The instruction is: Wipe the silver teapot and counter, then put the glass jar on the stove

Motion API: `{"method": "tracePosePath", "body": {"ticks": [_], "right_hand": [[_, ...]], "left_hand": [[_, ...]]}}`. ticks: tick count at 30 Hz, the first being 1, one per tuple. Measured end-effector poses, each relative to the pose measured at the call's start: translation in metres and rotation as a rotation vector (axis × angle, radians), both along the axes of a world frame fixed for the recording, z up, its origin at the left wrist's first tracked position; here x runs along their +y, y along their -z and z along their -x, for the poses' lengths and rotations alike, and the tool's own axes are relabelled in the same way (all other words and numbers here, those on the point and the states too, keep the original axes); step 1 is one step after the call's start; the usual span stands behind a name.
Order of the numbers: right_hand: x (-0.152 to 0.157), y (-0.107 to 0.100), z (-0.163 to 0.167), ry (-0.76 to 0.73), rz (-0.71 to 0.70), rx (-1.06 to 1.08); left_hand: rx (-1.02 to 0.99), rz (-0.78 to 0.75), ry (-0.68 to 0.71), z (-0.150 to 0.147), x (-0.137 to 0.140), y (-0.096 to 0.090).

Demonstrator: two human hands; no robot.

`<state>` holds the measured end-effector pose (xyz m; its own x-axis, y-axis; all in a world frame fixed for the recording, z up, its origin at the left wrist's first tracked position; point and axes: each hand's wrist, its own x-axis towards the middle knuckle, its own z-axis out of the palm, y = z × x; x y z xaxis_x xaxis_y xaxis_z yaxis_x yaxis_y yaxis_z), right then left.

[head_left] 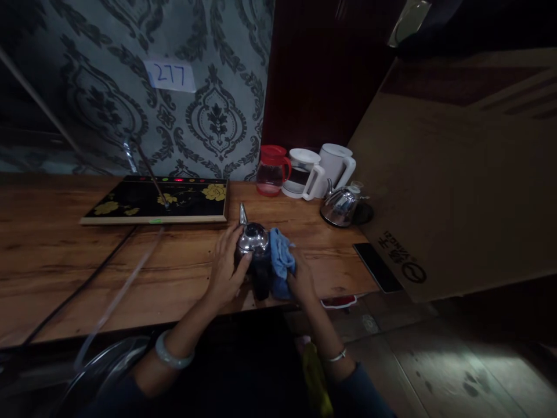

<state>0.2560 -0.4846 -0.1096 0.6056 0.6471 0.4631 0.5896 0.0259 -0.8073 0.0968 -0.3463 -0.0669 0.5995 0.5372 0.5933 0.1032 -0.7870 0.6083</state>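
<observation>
A small shiny steel kettle [253, 238] with a black handle stands near the front edge of the wooden table [65, 255]. My left hand [226, 264] grips its left side. My right hand [300, 278] presses a blue cloth [281, 258] against the kettle's right side. The spout points away from me.
A black tea tray with yellow flowers [156, 200] lies at the back left, with a cable and a clear hose running off it. A red-lidded glass jug [272, 171], two white kettles [322, 168], another steel kettle [342, 206], a dark phone [376, 267] and a big cardboard box [456, 174] sit to the right.
</observation>
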Motion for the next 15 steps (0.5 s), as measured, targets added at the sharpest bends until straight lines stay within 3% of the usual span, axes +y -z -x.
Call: {"method": "tracePosePath", "body": {"ticks": [3,6,9,13,15], "right_hand": [[-0.003,-0.014,-0.017,0.032,0.065,-0.079],[0.008,-0.035,-0.032,0.071,-0.073,-0.018],[0.035,-0.057,-0.044,-0.073,-0.16,0.149],[0.086,-0.074,-0.059,-0.407,-0.06,0.219],[0.11,-0.075,-0.066,-0.315,-0.059,0.224]], "left_hand": [[-0.006,-0.023,-0.002,0.001,0.001,0.002],[0.017,-0.032,0.006,0.002,0.004,0.005],[0.026,-0.043,0.0,0.003,0.007,0.008],[0.038,-0.051,-0.005,0.003,0.009,0.009],[0.042,-0.052,-0.004,0.004,0.008,0.009]]}}
